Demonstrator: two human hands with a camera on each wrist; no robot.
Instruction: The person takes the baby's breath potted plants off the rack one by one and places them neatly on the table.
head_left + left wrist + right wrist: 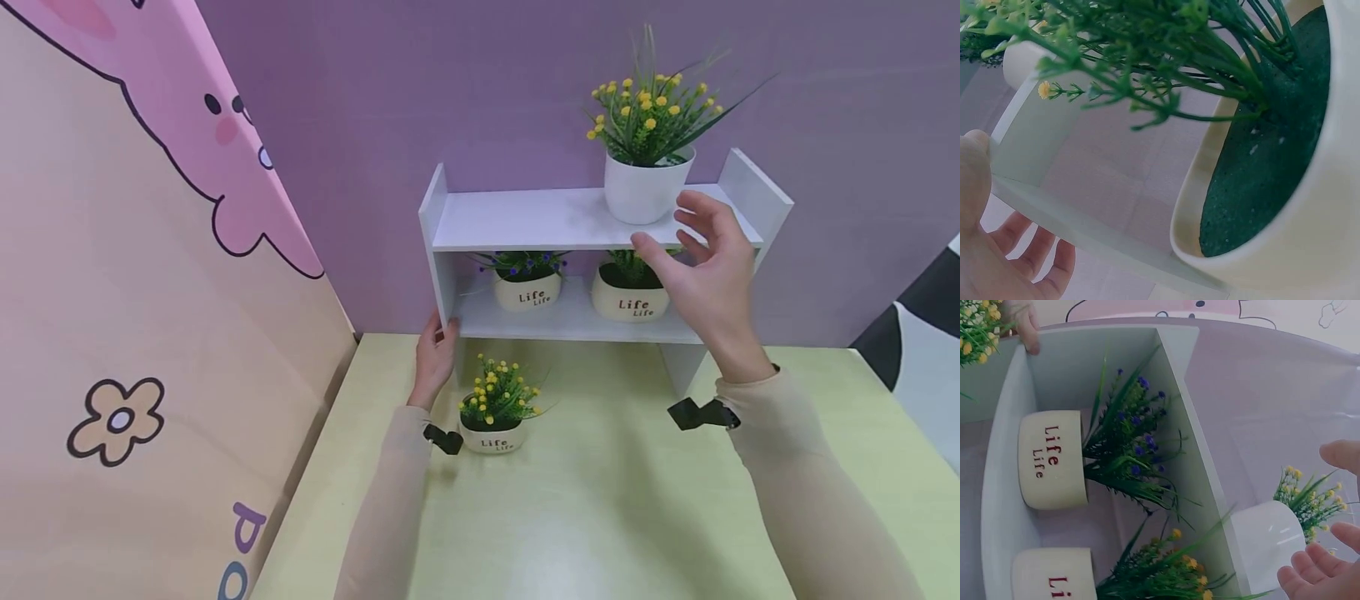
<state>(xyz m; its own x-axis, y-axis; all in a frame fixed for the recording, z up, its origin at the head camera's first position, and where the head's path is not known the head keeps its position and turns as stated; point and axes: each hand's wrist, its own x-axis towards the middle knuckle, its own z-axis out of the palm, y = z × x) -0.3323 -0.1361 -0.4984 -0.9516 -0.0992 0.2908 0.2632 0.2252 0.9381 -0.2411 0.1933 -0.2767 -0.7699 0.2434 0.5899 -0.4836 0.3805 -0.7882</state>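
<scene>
White pot (647, 187): positioned on the top board of the shelf (517, 218), toward its right end. Head view: the right hand (712, 275) is open, thumb and fingers spread close in front of the white pot; a fingertip catching its side could topple it. The left hand (435, 358) grips the shelf's left panel near the lower board. Left wrist view: a cream pot (1297, 244) stands on the table (562, 500) in front of the shelf; careless withdrawal could knock it. Right wrist view: the blue-flowered pot (1069, 462) and yellow-flowered pot (1072, 565) occupy the shelf's lower board; uneven pulling could make both slide.
</scene>
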